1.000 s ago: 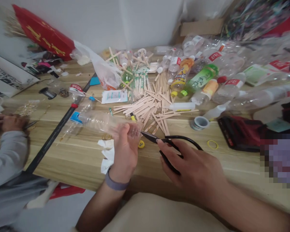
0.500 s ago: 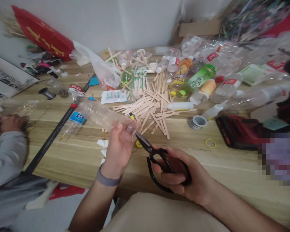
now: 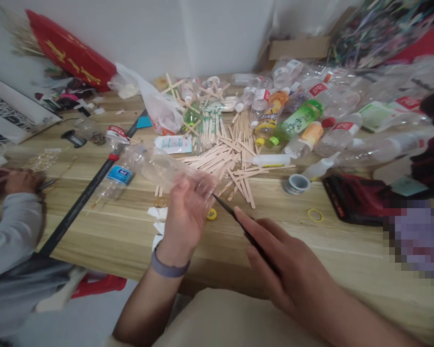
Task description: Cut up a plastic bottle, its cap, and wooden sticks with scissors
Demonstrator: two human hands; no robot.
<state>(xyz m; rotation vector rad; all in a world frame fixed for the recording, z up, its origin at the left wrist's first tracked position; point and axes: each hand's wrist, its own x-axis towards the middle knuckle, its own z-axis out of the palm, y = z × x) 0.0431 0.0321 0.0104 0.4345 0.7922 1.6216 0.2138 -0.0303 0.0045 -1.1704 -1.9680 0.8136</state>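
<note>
At the far left edge a co-worker's hands [image 3: 12, 180] and a grey sleeve [image 3: 10, 236] are seen, busy with something small that cannot be made out. A long black rod [image 3: 83, 200] is laid slantwise across the desk [image 3: 112, 231]. Just right of it, a clear plastic bottle [image 3: 155, 168] is held above the desk by the left hand [image 3: 184, 217], whose grip is closed around the end nearest the person — fingers on top, thumb below. The bottle's long axis runs from the blue-labelled end at upper left down to that held end at lower right. A yellow cap [image 3: 211, 214] lies on the desk just beside the hand. From the right, black scissors [image 3: 238, 226] are gripped in the right hand [image 3: 285, 265], fingers clenched over the handles; whether the blades are apart cannot be told. The blade tip points up-left and sits touching, or almost touching, the bottle's held end, so the bottle lies up and left of the scissors. Farther back, wooden sticks [image 3: 224, 159] are scattered, and empty bottles [image 3: 311, 120] are piled at the right.
</note>
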